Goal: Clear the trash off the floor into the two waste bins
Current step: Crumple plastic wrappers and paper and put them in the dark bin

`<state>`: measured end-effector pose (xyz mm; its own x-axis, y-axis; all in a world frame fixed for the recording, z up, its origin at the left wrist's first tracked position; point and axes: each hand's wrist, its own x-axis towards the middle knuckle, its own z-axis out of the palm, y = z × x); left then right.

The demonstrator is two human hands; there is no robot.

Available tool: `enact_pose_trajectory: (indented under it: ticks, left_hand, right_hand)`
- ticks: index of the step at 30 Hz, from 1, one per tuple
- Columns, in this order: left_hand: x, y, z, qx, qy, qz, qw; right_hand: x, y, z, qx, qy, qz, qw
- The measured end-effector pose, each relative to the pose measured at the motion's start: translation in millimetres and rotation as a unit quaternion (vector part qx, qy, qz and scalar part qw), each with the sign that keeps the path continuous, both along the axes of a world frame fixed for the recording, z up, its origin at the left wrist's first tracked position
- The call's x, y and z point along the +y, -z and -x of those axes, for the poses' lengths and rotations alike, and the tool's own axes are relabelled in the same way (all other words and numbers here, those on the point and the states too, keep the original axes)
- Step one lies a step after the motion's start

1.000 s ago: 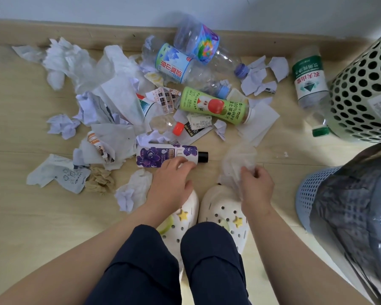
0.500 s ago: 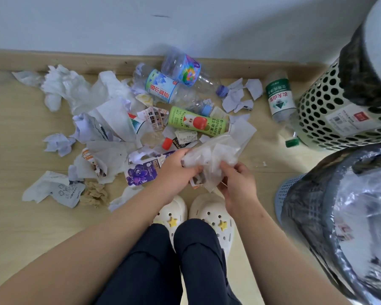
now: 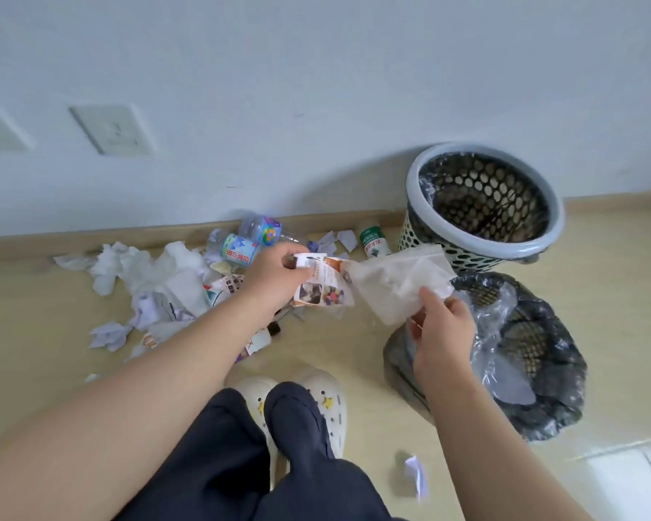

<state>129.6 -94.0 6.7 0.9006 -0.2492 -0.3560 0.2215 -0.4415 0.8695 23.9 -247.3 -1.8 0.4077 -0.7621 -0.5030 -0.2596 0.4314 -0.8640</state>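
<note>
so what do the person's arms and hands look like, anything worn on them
The left arm and right arm are bare, with no sleeves in view. The left hand and right hand wear no gloves; no watch, bracelet or ring shows.

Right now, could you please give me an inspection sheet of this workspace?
Surface: wooden floor, littered at the left.
Job's things: perforated bin by the wall; black-lined bin nearer; tissue pile; plastic bottles along the skirting; paper scrap right of the shoes.
Clutter: nothing seen beyond the trash.
Grippers: left hand grips a printed wrapper; right hand pinches a plastic bag.
Cables: nothing seen.
Surroundings: white wall, socket plate.
</note>
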Motion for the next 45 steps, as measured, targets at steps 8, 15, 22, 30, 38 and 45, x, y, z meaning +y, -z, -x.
enact_pose_trajectory:
  ticks: [8, 15, 22, 30, 38, 45]
  left_hand:
    - [-85.4, -32.3, 67.6, -0.008, -0.010, 0.016, 1.000]
    - [-132.0, 7.3, 133.8, 0.074, -0.131, -0.023, 0.988]
    - [-155.2, 43.0, 137.2, -0.016, 0.032, -0.082, 0.996]
    - [-153.0, 81.8, 124.0, -0.319, 0.350, -0.308, 0.825]
    - [-146.6, 89.9, 105.0, -0.296, 0.416, -0.264, 0.819]
    - [-110.5, 51.1, 91.6, -0.246, 0.368, -0.230, 0.867]
  right_hand:
    - [-51.7, -38.0, 90.1, 0.012, 0.055, 0.158, 0.986]
    - [-86.7, -14.1, 141.2, 0.126, 0.028, 0.246, 0.961]
    - [-102.2, 27.8, 133.6, 0.263, -0.157, 0.304, 0.902]
    - [-99.7, 83.2, 84.0, 0.404, -0.472, 0.253, 0.741]
    - [-95.3, 77.7, 71.5, 0.458, -0.434, 0.240, 0.737]
    - [-56.9, 27.4, 106.7, 0.308, -0.257, 0.425, 0.811]
